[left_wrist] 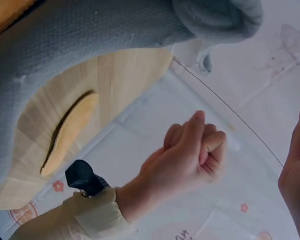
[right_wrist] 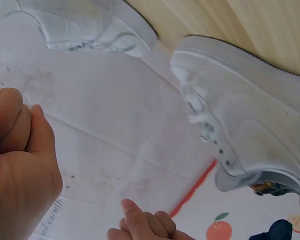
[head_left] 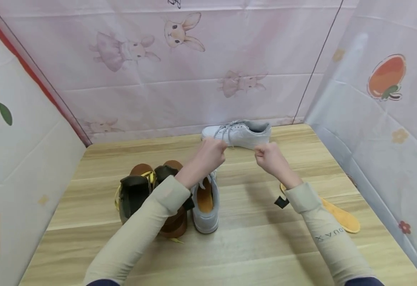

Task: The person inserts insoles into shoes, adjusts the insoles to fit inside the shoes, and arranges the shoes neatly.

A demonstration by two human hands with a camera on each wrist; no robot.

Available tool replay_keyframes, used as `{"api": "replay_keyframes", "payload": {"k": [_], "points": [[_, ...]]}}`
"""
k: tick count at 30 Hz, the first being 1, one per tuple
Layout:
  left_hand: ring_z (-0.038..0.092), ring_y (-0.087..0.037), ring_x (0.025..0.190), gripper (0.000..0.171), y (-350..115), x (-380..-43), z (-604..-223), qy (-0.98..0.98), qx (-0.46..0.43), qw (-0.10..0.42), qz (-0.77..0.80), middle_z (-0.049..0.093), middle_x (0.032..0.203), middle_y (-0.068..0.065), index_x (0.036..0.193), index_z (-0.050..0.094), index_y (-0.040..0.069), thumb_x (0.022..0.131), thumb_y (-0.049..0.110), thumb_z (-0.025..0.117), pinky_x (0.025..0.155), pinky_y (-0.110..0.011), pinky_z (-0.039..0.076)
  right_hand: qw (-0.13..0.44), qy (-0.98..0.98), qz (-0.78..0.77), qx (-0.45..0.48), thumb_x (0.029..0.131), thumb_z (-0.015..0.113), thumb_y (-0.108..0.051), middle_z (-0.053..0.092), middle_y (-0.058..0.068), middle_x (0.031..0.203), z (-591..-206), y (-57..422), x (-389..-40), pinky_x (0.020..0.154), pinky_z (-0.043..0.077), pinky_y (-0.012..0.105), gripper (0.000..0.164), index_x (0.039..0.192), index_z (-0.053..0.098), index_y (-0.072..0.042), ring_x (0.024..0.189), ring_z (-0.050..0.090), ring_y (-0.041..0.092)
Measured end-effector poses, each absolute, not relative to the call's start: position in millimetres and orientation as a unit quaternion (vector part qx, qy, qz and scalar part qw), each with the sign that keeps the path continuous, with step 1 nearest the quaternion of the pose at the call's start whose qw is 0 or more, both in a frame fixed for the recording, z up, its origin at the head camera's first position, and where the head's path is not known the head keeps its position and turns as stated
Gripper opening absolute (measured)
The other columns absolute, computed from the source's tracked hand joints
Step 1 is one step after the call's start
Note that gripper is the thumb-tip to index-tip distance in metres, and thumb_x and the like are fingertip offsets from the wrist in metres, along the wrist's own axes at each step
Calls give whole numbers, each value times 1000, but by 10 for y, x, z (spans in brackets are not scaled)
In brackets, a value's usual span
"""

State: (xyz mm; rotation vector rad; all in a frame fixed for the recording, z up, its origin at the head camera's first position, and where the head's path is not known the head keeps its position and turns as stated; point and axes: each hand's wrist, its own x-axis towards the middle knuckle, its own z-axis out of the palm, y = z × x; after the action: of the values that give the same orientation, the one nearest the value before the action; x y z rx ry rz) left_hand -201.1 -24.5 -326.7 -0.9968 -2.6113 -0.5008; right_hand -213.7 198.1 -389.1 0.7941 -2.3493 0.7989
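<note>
Both hands are balled into fists above the table, with a gap between them and nothing visible in either. In the head view my left hand (head_left: 208,154) overlaps the toe end of a white sneaker at the back (head_left: 242,134). To its right is my right hand (head_left: 271,159), in front of that shoe's heel. Below the left hand stands another white sneaker (head_left: 205,222) with an orange insole (head_left: 205,198) inside; the left forearm hides part of it. A loose orange insole (head_left: 342,214) lies on the right, partly covered by the right sleeve.
A pair of dark green and brown shoes (head_left: 135,198) with yellow laces stands at the left, partly behind the left sleeve. The wooden table (head_left: 244,246) is enclosed by printed cloth walls (head_left: 180,87) at the back and sides.
</note>
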Motion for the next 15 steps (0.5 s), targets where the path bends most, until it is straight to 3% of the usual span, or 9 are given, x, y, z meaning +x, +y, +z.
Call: {"api": "replay_keyframes", "payload": {"k": [5,9,15], "points": [[29,-12,51,34,18,-2205,-3302,-910,-359,139,-154,25,53,3,54,34,14,71,-11,48,47,-23,30,286,-869,282,288,59,38,17,19,-11,50,-3876,2067,-2255,44,16,22,37,52,24,-17,47,15,6],[31,-14,52,30,174,-2340,-3343,-912,-349,142,-163,28,55,2,59,35,13,79,-6,47,48,-26,30,294,-873,269,280,62,39,16,20,-7,50,-3879,2116,-2352,45,18,24,35,54,25,-15,47,17,8],[37,-12,50,11,356,-2496,-3434,-928,-308,123,-171,38,59,2,78,42,13,89,9,43,43,-26,30,280,-900,248,225,75,55,4,42,0,56,-3909,2169,-2457,46,30,27,18,67,46,-9,47,34,12]]}}
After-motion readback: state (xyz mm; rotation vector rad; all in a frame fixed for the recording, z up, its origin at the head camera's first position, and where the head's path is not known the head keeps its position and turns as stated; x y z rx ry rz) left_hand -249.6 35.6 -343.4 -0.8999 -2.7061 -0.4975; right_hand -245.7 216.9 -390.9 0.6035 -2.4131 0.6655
